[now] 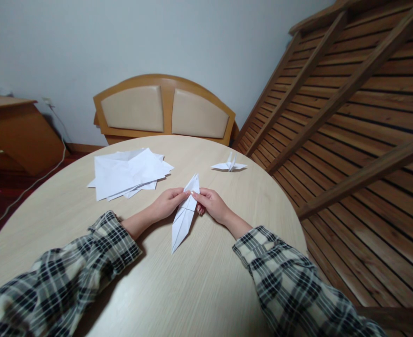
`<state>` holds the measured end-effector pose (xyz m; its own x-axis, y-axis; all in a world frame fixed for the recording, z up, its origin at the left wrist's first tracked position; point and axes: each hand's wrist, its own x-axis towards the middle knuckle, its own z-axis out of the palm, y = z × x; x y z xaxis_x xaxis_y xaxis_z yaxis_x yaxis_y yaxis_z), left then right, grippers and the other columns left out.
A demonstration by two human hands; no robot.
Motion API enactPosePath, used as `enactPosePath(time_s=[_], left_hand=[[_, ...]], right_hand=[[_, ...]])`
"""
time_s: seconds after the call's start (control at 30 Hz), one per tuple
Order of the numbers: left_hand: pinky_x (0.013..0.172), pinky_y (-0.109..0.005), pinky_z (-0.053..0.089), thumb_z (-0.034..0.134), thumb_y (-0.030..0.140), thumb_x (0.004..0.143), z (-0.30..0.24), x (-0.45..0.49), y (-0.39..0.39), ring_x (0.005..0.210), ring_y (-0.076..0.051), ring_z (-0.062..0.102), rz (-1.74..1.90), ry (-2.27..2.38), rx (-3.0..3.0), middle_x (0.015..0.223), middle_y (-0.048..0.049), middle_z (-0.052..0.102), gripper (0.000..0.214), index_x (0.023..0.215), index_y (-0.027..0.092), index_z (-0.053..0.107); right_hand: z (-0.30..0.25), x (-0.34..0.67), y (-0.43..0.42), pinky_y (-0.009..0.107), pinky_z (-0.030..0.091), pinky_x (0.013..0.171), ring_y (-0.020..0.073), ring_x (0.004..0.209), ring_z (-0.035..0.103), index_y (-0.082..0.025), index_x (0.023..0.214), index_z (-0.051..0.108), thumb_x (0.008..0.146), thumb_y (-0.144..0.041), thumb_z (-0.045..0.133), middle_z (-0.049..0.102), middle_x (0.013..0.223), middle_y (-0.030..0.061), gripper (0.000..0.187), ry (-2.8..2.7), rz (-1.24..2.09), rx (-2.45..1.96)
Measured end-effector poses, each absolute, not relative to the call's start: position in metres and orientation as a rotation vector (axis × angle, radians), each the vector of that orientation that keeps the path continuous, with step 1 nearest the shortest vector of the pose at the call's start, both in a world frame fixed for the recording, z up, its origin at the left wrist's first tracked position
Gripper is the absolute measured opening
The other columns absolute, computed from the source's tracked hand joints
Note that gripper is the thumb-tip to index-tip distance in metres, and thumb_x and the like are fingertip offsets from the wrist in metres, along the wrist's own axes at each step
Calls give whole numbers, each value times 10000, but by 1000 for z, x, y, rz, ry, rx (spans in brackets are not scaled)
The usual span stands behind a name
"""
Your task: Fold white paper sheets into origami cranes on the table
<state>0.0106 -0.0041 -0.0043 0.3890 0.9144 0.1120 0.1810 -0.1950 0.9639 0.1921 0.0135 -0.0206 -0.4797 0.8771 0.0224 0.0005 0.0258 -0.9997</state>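
Between my two hands is a piece of folded white paper (pixel 184 220), long and diamond-shaped, with creases across its middle. Its narrow upper tip points away from me and its lower point comes toward me, just over the table. My left hand (pixel 169 203) pinches its left edge, thumb on top. From the right, my right hand (pixel 211 205) grips the other edge, its thumb near the centre and its fingers curled underneath. The fingertips behind the paper are partly hidden. Beyond my right hand stands a finished-looking white paper crane (pixel 230 164) with spread wings.
A loose pile of white paper sheets (pixel 129 173) lies at the back left of the round wooden table (pixel 192 290). Behind the table is a padded headboard (pixel 164 110). Wooden slats (pixel 350 140) lean along the right, and a cable (pixel 27 189) runs on the left.
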Motion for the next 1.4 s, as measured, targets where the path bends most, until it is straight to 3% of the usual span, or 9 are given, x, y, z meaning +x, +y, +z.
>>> enactPosePath(time_s=[0.33,0.53,0.8,1.2,1.4], left_hand=[[509,-247,345,505,493,888,-3,9,-5,531,-119,435,804,973,1761,602,-9,566,411,705,146,630],[494,-240,320,502,485,877,-5,7,-4,516,-111,392,755,991,1808,564,11,488,400,657,158,571],[511,-247,338,483,476,873,-4,9,-4,540,-121,418,745,1011,1825,595,-2,511,384,695,151,585],[471,-233,281,488,519,836,-4,5,-3,508,-100,327,634,1015,1826,569,45,359,396,615,195,433],[493,-233,304,510,521,853,3,8,-7,533,-103,370,647,963,1806,595,34,419,407,661,163,526]], right_hand=[[-23,191,15,201,391,409,81,423,466,-180,699,525,800,-641,598,507,493,-45,478,-1538,1496,-944],[-23,191,15,209,397,409,84,431,478,-182,709,533,786,-648,602,519,518,-40,477,-1514,1477,-960],[-23,191,16,213,401,410,89,438,484,-180,702,527,796,-617,603,516,524,-35,453,-1499,1468,-968],[-21,192,16,196,245,330,69,345,362,-209,648,477,792,-593,602,431,413,-77,429,-1433,1403,-993],[-22,192,20,211,252,368,78,384,384,-205,646,486,773,-585,623,434,446,-69,424,-1351,1384,-963]])
